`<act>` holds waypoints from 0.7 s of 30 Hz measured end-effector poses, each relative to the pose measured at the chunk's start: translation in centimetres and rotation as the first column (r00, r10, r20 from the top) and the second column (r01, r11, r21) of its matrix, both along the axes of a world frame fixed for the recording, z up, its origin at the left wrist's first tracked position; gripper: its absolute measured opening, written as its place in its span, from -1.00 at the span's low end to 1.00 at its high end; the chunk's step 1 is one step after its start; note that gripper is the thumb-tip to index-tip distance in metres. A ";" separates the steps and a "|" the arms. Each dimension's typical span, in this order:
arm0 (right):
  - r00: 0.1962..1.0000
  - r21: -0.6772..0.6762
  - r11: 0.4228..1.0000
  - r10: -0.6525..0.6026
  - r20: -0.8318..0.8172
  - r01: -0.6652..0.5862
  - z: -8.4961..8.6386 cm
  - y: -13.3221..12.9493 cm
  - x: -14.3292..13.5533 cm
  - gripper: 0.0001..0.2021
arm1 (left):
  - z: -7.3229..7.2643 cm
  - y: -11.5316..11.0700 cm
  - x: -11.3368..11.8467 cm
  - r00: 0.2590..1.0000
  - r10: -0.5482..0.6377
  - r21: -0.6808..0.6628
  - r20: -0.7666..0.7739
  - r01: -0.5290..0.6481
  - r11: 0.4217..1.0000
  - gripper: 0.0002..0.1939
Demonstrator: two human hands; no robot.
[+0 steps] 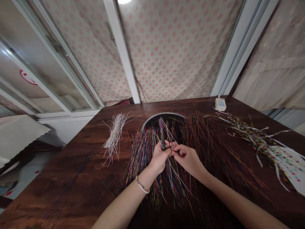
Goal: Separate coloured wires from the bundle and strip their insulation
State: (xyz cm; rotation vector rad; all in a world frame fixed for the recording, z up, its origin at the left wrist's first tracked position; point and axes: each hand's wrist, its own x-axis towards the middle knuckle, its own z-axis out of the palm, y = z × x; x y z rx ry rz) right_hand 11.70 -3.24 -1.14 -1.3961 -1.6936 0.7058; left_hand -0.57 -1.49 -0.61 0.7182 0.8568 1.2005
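A bundle of coloured strands (pixel 161 125) is being gripped in the left hand (pixel 160 157), with one end being pointed to the far side above the fingers and the other being fanned out below them toward the near edge. At the right side of this grip, the fingertips of the right hand (pixel 190 159) are being pressed together, nearly touching the left thumb; what is being pinched there is probably a pale strand (pixel 169 131), though the crossing lines are being blurred together at that spot.

The left forearm is being angled in from the near left, with the palm being turned inward and a beaded bracelet (pixel 142 185) being worn at the wrist. The right forearm is being slanted in from the near right, with the wrist being bent and the fingers being curled toward the thumb.

Under and beyond the hands, a dark round plate (pixel 145 123) is being partly covered by loose strands. To the left, multicoloured strands (pixel 139 156) are being spread; to the right, reddish strands (pixel 202 136) are being spread. All are being supported by the wooden table (pixel 88 171), as are a white bunch (pixel 115 132) at far left and dotted strips (pixel 247 130) at far right.
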 end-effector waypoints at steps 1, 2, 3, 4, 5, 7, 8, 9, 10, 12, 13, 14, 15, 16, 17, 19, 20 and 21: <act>1.000 0.011 1.000 -0.008 0.025 0.007 0.0 -0.1 -0.2 -0.90 | 0.0 0.0 0.0 1.000 0.012 0.007 -0.006 -0.012 1.000 -0.71; 0.999 0.019 1.000 -0.012 0.052 0.011 0.1 -0.2 -0.3 -0.91 | -0.1 0.0 0.1 1.000 0.021 0.016 -0.011 -0.021 1.000 -0.72; 0.997 0.023 1.000 -0.015 0.078 0.014 0.1 -0.3 -0.4 -0.92 | -0.1 -0.1 0.1 1.000 0.027 0.026 -0.016 -0.026 0.999 -0.72; 0.995 0.026 1.000 -0.019 0.099 0.016 0.0 -0.3 -0.5 -0.94 | -0.1 -0.1 0.1 0.999 0.030 0.035 -0.023 -0.029 0.999 -0.73; 0.994 0.027 0.999 -0.021 0.111 0.018 0.0 -0.2 -0.5 -0.95 | -0.2 -0.1 0.1 0.999 0.032 0.044 -0.032 -0.031 0.999 -0.73; 0.996 0.009 1.000 -0.009 0.093 0.008 -0.1 -0.1 -0.5 -0.96 | -0.2 -0.2 0.1 0.998 0.033 0.059 -0.049 -0.030 0.998 -0.73; 0.998 -0.012 1.000 0.005 0.060 -0.005 -0.1 0.1 -0.4 -0.94 | -0.2 -0.2 0.1 0.998 0.030 0.062 -0.054 -0.026 0.998 -0.74; 1.000 -0.042 0.999 0.023 0.015 -0.022 -0.2 0.2 -0.3 -0.93 | -0.1 -0.2 0.2 0.998 0.025 0.061 -0.057 -0.022 0.998 -0.74; 0.998 -0.079 0.996 0.043 -0.035 -0.046 -0.2 0.4 -0.1 -0.92 | -0.1 -0.2 0.2 0.998 0.019 0.060 -0.059 -0.015 0.998 -0.74; 0.987 -0.162 0.982 0.073 -0.142 -0.096 -0.2 0.7 0.1 -0.90 | 0.0 -0.2 0.2 0.998 0.005 0.062 -0.060 -0.002 0.998 -0.75; 0.977 -0.206 0.972 0.076 -0.200 -0.117 -0.2 0.8 0.1 -0.91 | 0.0 -0.2 0.3 0.998 0.001 0.065 -0.061 0.003 0.998 -0.74; 0.962 -0.259 0.956 0.068 -0.265 -0.139 -0.1 0.9 0.2 -0.91 | 0.0 -0.2 0.3 0.998 -0.002 0.066 -0.058 0.006 0.998 -0.74; 0.938 -0.315 0.935 0.049 -0.343 -0.164 0.1 0.9 0.2 -0.92 | 0.1 -0.2 0.3 0.999 -0.006 0.063 -0.052 0.009 0.998 -0.74; 0.903 -0.363 0.911 0.024 -0.429 -0.197 0.3 0.9 0.2 -0.93 | 0.0 -0.2 0.2 0.999 -0.010 0.055 -0.042 0.013 0.998 -0.74; 0.855 -0.395 0.888 -0.002 -0.519 -0.237 0.6 0.9 0.3 -0.93 | 0.0 -0.2 0.2 1.000 -0.016 0.042 -0.027 0.017 0.999 -0.73; 0.735 -0.390 0.867 -0.043 -0.677 -0.309 1.2 0.9 0.7 -0.91 | 0.0 -0.2 0.1 0.999 -0.040 0.013 0.014 0.040 0.999 -0.72; 0.673 -0.360 0.876 -0.057 -0.738 -0.320 1.5 1.0 1.0 -0.89 | -0.1 -0.3 0.0 0.998 -0.055 0.002 0.038 0.055 0.998 -0.71; 0.616 -0.326 0.893 -0.071 -0.784 -0.312 1.8 1.1 1.4 -0.88 | -0.1 -0.3 -0.1 0.996 -0.070 -0.006 0.060 0.071 0.997 -0.71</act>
